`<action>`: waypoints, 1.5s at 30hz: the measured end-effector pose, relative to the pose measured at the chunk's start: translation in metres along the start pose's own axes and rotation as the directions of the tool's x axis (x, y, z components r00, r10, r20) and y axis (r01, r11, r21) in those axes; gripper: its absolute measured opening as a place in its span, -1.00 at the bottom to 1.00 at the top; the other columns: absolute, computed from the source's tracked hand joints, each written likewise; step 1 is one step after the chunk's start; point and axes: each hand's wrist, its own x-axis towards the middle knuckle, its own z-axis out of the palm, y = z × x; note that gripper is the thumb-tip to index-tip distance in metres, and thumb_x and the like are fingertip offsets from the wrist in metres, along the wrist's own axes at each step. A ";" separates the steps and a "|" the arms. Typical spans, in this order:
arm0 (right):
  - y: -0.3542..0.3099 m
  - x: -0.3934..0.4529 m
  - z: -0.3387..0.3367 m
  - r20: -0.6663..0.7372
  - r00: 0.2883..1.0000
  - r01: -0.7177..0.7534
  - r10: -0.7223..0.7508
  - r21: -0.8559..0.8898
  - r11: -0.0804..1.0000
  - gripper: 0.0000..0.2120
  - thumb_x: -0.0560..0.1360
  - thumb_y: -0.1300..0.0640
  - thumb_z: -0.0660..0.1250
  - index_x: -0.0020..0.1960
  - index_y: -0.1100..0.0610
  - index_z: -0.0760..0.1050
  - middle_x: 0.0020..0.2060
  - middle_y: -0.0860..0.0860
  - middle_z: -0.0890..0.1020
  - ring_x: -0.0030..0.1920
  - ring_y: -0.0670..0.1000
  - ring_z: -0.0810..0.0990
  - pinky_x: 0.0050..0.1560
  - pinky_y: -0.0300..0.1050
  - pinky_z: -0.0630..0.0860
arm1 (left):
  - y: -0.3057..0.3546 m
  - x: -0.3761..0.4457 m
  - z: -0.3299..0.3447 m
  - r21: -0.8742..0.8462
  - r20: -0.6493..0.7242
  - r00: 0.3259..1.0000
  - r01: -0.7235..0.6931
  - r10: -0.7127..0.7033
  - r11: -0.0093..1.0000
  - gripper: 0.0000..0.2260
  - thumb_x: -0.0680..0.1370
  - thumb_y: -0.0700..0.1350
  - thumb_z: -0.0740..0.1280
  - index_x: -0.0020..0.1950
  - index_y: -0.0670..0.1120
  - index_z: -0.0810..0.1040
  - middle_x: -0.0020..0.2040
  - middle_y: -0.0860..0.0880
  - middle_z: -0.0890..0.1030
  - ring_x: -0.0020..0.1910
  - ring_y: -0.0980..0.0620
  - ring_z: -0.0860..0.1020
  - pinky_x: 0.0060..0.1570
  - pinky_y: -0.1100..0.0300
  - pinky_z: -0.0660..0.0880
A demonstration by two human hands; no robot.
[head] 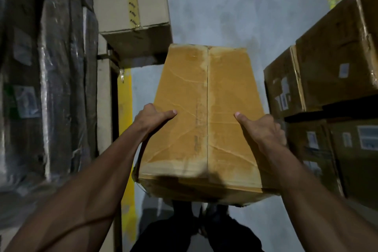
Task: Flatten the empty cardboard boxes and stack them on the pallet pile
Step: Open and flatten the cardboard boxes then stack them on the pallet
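Between both grips: cardboard box point(204, 116), left hand point(152, 117) and right hand point(262, 129) grasping its side edges, thumbs on top.

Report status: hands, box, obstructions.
Left hand and right hand grip the tan, creased cardboard box, still unflattened. Grey concrete floor ahead shows nothing in the way.

Aisle floor point(235, 6) open ahead; wrapped stacks point(45, 67) left, cartons point(331, 63) right, perhaps narrowing passage.

My two hands, left point(152, 117) and right point(260, 129), on one box point(204, 112); one pale carton point(131, 2) upper left; four brown cartons point(335, 55) stacked right
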 end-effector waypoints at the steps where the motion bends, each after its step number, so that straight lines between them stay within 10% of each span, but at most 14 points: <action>1: 0.010 -0.006 0.005 0.001 1.000 -0.003 0.003 -0.002 1.000 -0.09 0.33 -0.53 0.30 0.39 0.15 0.39 0.29 0.20 0.51 0.28 0.26 0.48 0.18 0.08 0.44 | -0.010 -0.007 0.004 0.013 -0.003 1.000 0.013 -0.013 1.000 -0.16 0.20 0.44 0.45 0.23 -0.14 0.45 0.17 -0.13 0.57 0.14 -0.22 0.54 0.18 -0.09 0.53; 35: 0.143 0.017 0.244 -0.234 0.955 0.225 -0.182 0.175 0.958 -0.16 0.44 -0.45 0.25 0.45 0.14 0.24 0.31 0.23 0.48 0.32 0.31 0.42 0.28 0.15 0.33 | -0.215 0.040 0.154 -0.034 -0.433 0.897 -0.118 0.091 0.992 -0.48 0.58 0.14 0.28 0.44 -0.11 0.36 0.34 -0.17 0.51 0.29 -0.26 0.46 0.09 0.02 0.35; 45: 0.169 -0.013 0.252 -0.226 0.915 0.369 -0.334 0.137 0.919 -0.22 0.53 -0.33 0.24 0.58 -0.04 -0.01 0.41 0.17 0.35 0.37 0.31 0.38 0.34 0.23 0.29 | -0.246 0.006 0.161 -0.011 -0.364 0.923 -0.141 0.127 0.990 -0.42 0.58 0.21 0.27 0.43 -0.16 0.31 0.35 -0.21 0.49 0.29 -0.28 0.48 0.20 -0.09 0.46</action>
